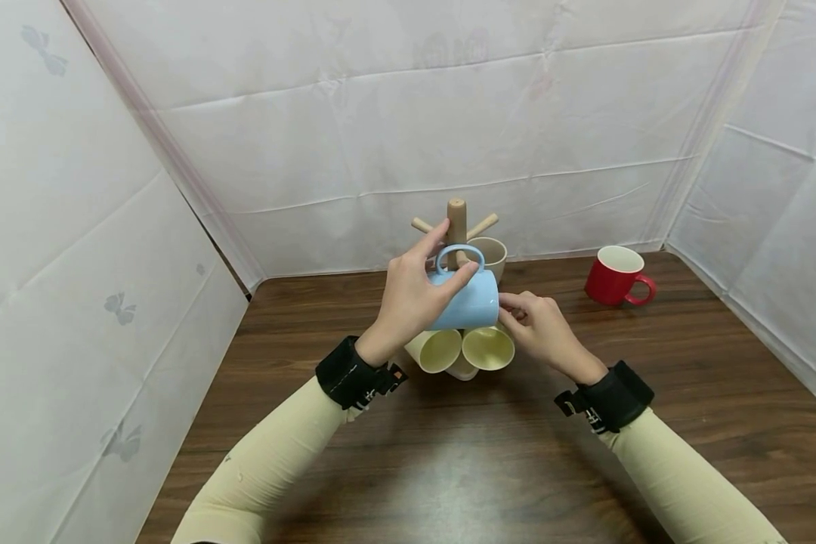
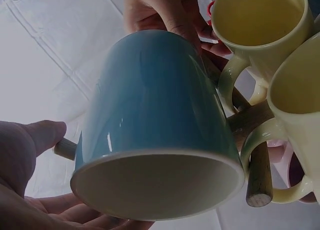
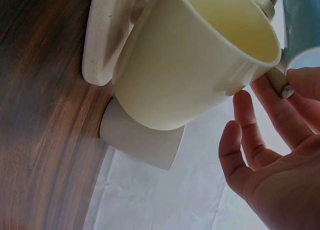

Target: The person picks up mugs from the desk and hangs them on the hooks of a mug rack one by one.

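Observation:
A light blue mug lies on its side in front of a wooden mug stand, its handle upward in the head view. My left hand grips this mug, thumb by the handle. The mug's open mouth faces the left wrist camera. At the mug's other end is my right hand; in the right wrist view its thumb and a finger pinch the end of a wooden peg. Two pale yellow mugs hang low on the stand, handles over pegs. Whether a peg passes through the blue handle is hidden.
A red mug stands upright at the right rear of the dark wooden table. Behind the stand's post is a beige mug. White cloth walls enclose the table's back and sides.

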Available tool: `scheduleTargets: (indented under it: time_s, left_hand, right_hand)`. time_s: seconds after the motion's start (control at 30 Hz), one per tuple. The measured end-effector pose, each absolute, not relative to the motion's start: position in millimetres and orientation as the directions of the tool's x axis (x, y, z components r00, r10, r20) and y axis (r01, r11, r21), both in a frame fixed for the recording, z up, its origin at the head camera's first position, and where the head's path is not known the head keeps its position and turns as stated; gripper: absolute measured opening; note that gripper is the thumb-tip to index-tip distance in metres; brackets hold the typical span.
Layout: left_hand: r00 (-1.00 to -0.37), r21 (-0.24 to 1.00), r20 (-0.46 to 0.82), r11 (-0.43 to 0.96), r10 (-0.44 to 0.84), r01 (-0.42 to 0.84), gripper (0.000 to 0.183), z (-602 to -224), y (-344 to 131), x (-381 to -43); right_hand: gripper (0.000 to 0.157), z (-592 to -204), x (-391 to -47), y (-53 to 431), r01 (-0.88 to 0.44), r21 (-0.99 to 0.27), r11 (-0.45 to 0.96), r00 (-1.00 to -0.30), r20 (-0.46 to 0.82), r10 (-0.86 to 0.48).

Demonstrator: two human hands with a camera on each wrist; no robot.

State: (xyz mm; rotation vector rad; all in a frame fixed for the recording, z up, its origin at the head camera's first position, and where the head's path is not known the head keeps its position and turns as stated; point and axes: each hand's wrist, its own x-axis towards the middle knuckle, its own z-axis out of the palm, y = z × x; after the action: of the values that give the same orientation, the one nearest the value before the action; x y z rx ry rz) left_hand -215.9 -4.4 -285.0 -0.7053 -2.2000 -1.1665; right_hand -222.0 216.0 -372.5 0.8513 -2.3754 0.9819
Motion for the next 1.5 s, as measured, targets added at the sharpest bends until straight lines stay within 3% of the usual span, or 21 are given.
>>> scheduleTargets:
  time_s: [0.5, 1.5]
  left_hand:
    - [-0.706, 0.582, 0.676, 0.432, 0.213, 0.688, 0.065, -283.9, -7.4, -218.5]
    - [-0.696, 0.549, 0.672, 0.461, 0.253, 0.697, 0.065, -280.8, -6.2, -220.7]
  right_hand:
    - [0.025, -371.5, -222.7, 215.7, -0.683, -0.444, 0.58, -0.705, 0.61, -0.363]
    - [0.023, -372.7, -220.7, 217.7, -0.683, -0.438, 0.585, -0.7, 0.62, -0.353]
